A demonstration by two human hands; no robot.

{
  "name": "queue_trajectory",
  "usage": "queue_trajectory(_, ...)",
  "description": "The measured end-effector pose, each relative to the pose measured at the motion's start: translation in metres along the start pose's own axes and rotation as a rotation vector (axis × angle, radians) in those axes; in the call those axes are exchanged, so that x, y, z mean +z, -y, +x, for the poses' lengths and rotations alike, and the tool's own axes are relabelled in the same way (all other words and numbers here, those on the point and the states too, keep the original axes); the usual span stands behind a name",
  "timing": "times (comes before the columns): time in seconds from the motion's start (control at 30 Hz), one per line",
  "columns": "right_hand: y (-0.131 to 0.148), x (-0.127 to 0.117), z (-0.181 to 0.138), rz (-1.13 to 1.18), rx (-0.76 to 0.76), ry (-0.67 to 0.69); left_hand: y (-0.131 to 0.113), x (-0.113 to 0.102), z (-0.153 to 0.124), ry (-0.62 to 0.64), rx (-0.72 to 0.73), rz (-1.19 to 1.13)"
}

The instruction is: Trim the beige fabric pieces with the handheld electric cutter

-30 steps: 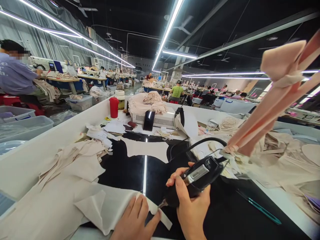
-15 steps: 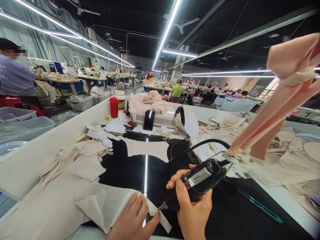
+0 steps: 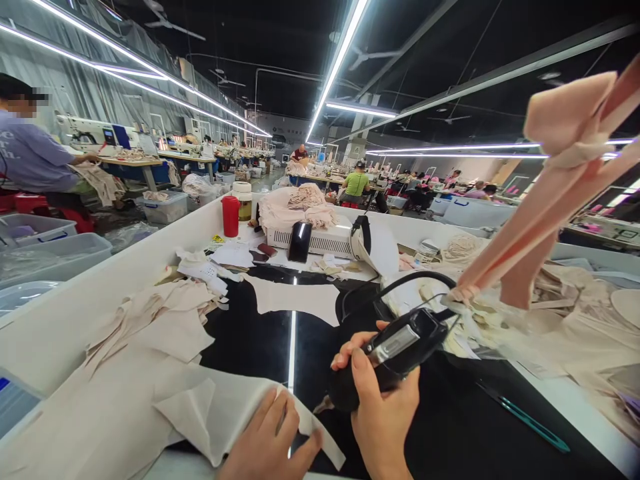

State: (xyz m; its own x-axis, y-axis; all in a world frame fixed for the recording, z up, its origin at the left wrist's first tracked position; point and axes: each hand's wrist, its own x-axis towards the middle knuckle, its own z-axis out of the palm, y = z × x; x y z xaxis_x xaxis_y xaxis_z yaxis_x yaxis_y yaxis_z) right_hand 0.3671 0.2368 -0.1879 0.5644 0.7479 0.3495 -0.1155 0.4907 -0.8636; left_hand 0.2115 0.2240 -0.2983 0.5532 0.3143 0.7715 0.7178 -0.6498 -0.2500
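Note:
My right hand [image 3: 383, 417] is wrapped round a black corded hand tool [image 3: 395, 350] with a silver plate on its side. From the tool's lower end a narrow metal tip [image 3: 324, 404] points left, close to a thin strip of beige fabric [image 3: 327, 440]. My left hand [image 3: 273, 433] lies on a beige fabric piece [image 3: 233, 407], fingers stretched out and thumb apart, the thumb beside the strip. Pink fabric bands [image 3: 530, 220] run down from the upper right to the tool's rear end. Part of the fabric is hidden under my left hand.
Beneath my hands is a glossy black work surface [image 3: 250, 333]. A cut fabric piece [image 3: 295, 300] lies ahead, a fabric heap [image 3: 150, 333] on the left, and teal tweezers-like tool [image 3: 530, 423] on the right. Behind stand a phone [image 3: 299, 241] and red cup [image 3: 231, 217]. A co-worker [image 3: 35, 147] sits far left.
The tool and my right hand have shifted slightly left and down, and the metal tip sits a little lower. My left thumb has moved slightly. The whole view has shifted a little.

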Motion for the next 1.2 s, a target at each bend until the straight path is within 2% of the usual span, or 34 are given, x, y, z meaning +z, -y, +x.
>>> queue_trajectory(0.17,0.003,0.011,-0.005,-0.012,0.042,-0.023,0.000,0.001,-0.003,0.031,0.008,-0.025)
queue_trajectory(0.43,0.005,0.015,-0.007,-0.032,0.020,-0.010,-0.002,0.003,-0.002,-0.018,-0.012,-0.013)
queue_trajectory(0.6,0.003,0.019,-0.004,0.045,0.034,0.001,-0.004,0.013,-0.014,0.002,0.004,-0.072)
queue_trajectory(0.87,0.000,0.026,-0.005,0.005,0.032,0.026,-0.010,0.026,-0.022,-0.047,-0.021,-0.048)
queue_trajectory(1.03,0.005,0.027,-0.008,-0.004,0.032,0.010,0.000,0.011,-0.017,0.000,0.014,-0.109)
queue_trajectory(1.13,0.008,0.024,-0.013,-0.007,0.036,-0.005,0.019,-0.008,-0.007,0.091,0.084,-0.220)
queue_trajectory(1.2,0.009,0.022,-0.017,-0.011,0.038,-0.010,0.032,-0.024,0.002,0.193,0.116,-0.334)
